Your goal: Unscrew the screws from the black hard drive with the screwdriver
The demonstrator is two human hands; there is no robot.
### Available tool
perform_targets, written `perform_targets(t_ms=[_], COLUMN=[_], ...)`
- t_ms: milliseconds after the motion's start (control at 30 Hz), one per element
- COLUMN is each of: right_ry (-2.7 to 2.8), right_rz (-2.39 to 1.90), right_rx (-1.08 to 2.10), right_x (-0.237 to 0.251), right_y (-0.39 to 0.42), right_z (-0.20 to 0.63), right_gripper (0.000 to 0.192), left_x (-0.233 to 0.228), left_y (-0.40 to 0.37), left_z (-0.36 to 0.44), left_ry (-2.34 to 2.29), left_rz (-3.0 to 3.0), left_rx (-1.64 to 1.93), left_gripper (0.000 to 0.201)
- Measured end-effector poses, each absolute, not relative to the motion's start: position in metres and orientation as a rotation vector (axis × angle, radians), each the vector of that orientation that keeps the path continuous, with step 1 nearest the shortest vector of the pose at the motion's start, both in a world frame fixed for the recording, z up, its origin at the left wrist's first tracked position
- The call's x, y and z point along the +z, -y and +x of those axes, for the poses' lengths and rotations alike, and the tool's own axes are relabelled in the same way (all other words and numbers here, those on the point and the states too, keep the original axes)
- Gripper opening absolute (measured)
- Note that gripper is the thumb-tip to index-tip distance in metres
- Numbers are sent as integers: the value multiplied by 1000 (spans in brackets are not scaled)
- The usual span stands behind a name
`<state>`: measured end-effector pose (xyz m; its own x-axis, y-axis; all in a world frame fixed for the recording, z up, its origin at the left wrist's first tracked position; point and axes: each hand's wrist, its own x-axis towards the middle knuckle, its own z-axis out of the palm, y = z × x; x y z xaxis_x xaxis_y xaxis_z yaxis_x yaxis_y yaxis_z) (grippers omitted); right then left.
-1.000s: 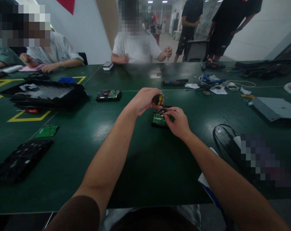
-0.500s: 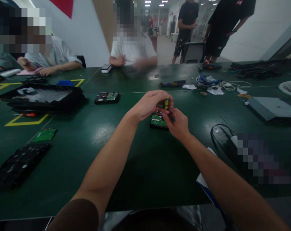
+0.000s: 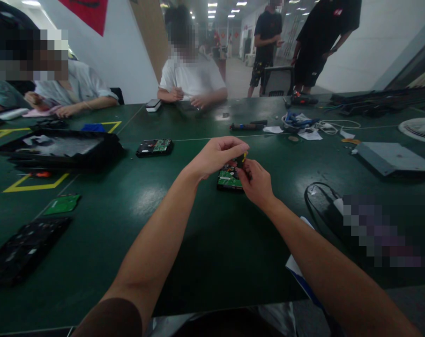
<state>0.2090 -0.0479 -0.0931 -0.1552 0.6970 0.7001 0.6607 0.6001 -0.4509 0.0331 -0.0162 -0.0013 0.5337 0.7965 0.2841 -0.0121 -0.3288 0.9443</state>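
A hard drive with a green circuit board lies on the table under my hands. My left hand is curled over the top of a short black-and-yellow screwdriver, which stands roughly upright above the board. Lower down, my right hand pinches close to the screwdriver's bottom end, by the drive's right side. My fingers cover most of the screwdriver, and its tip is hidden.
Another hard drive lies left of centre. Further left are a black tray, a green circuit board and a black panel. A grey metal box and tangled cables lie right. Co-workers sit opposite.
My left fingers have turned over the screwdriver's top, and its yellow markings are now mostly covered. The right hand keeps its pinch low down. The whole view has shifted slightly.
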Motion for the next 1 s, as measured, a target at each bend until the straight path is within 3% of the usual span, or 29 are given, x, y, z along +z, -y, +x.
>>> perform_targets(t_ms=[200,333,567,1000], right_ry=[1905,1861,1747,1776], right_rz=[-1068,-1236,-1546,-1527], right_rx=[151,110,289,598], right_x=[-89,-93,-114,-122], right_y=[49,42,24,14], right_z=[210,217,230,233], right_gripper=[26,30,45,66], left_x=[2,-2,-37,-69], left_y=[15,5,-20,-32], left_z=[34,20,4,11], left_ry=[-816,-1127,-1525,-1406], left_rz=[1880,1788,1879,1693], left_rx=[1139,1267,639,635], left_gripper=[27,38,51,52])
